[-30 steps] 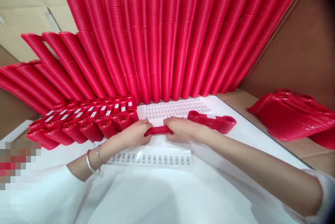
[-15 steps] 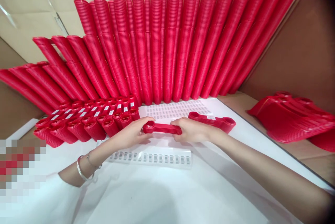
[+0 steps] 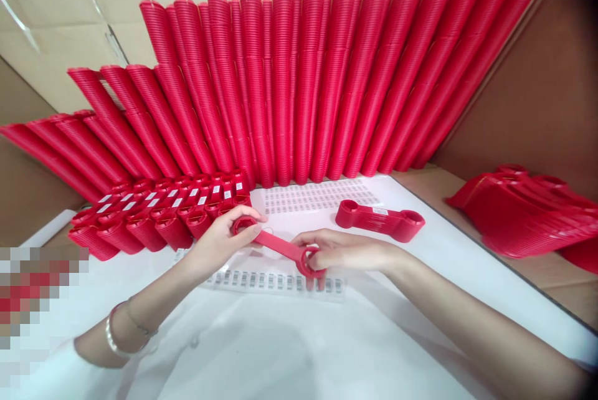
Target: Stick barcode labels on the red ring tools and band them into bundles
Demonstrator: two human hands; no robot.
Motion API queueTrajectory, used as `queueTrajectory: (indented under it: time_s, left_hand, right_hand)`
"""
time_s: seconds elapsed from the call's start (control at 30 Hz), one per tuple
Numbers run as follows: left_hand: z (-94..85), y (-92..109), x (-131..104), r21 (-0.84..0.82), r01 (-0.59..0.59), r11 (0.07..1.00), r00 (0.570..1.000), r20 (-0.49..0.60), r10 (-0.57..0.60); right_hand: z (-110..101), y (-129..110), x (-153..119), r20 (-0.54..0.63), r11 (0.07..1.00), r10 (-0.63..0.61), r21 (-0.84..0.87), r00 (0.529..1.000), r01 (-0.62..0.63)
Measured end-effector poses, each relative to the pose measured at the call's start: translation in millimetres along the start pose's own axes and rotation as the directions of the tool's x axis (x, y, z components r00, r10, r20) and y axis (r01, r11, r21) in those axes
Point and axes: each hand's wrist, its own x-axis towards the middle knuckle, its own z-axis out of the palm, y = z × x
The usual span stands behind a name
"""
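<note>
Between my hands is a stack of red double-ended plastic pieces [image 3: 281, 244], a ring at each end joined by a flat bar, tilted down to the right. My left hand [image 3: 231, 235] is closed around its left ring. At the lower right ring, my right hand [image 3: 339, 250] pinches the edge, with fingertips in or over the opening; slight blur hides the exact contact. A sheet of barcode labels [image 3: 261, 280] lies on the white table just below the stack. Right of my right hand rests a similar red stack [image 3: 379, 218] with a white label on its top.
Labelled red stacks [image 3: 152, 219] stand in rows at the left. Tall columns of the red pieces [image 3: 284, 88] line the back by the cardboard wall [image 3: 523, 88]. Another barcode sheet [image 3: 322, 195] lies before them. A leaning red pile [image 3: 523, 213] sits on cardboard at right.
The held stack has turned from nearly level to tilted, its right end lower and nearer me. My left hand moved left; my right hand shifted down around the right ring.
</note>
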Motion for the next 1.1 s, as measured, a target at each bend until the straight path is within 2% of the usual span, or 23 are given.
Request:
queueTrajectory:
  time_s: [0.1,0.2,0.27,0.33,0.4,0.47,0.57,0.7,0.8,0.97,1.1]
  left_hand:
    - [-1.8,1.1,-5.5,0.01,-0.026,1.0,0.998,0.049,0.025]
    - [-8.0,-4.3,-12.9,0.018,-0.072,0.997,0.995,0.064,0.071]
    - [-19.2,-10.7,-22.0,0.073,-0.114,0.991,0.992,0.069,0.109]
    - [-35.0,-18.6,-34.1,0.266,-0.154,0.951,0.985,0.12,0.126]
    - [-49.6,-26.8,-46.1,0.538,-0.175,0.825,0.976,0.202,0.076]
    - [-56.3,-33.3,-54.4,0.704,-0.159,0.692,0.974,0.227,-0.006]
    - [-45.7,-36.8,-56.4,0.786,-0.151,0.599,0.97,0.236,-0.064]
    - [-12.8,-32.3,-47.9,0.729,-0.18,0.66,0.952,0.297,-0.069]
    - [4.5,-29.2,-42.8,0.682,-0.186,0.707,0.945,0.32,-0.06]
    - [16.1,-28.4,-39.1,0.693,-0.19,0.695,0.961,0.278,-0.014]
    - [22.4,-30.7,-39.7,0.74,-0.159,0.653,0.976,0.219,-0.011]
  right_hand:
    - [6.5,5.4,7.2,0.031,0.997,0.025,0.071,0.999,-0.027]
    - [17.8,12.8,13.8,-0.118,0.999,0.045,0.029,0.992,-0.042]
    - [22.6,17.7,14.2,-0.245,0.999,0.043,-0.004,0.969,-0.045]
    - [23.1,22.7,12.1,-0.347,0.999,0.048,0.019,0.937,-0.044]
    - [21.0,27.3,9.9,-0.433,0.998,0.044,0.063,0.901,-0.018]
    - [20.0,30.8,9.9,-0.487,0.995,0.027,0.098,0.873,0.024]
    - [26.1,32.6,14.6,-0.505,0.989,-0.003,0.124,0.863,0.076]
    - [44.0,34.2,23.3,-0.509,0.991,-0.025,0.098,0.86,0.087]
    - [53.7,42.4,27.7,-0.511,0.997,0.008,0.073,0.859,0.035]
    - [56.2,59.0,31.5,-0.491,0.993,0.039,0.113,0.87,0.02]
    - [55.3,60.0,32.2,-0.489,0.994,0.033,0.106,0.872,0.022]
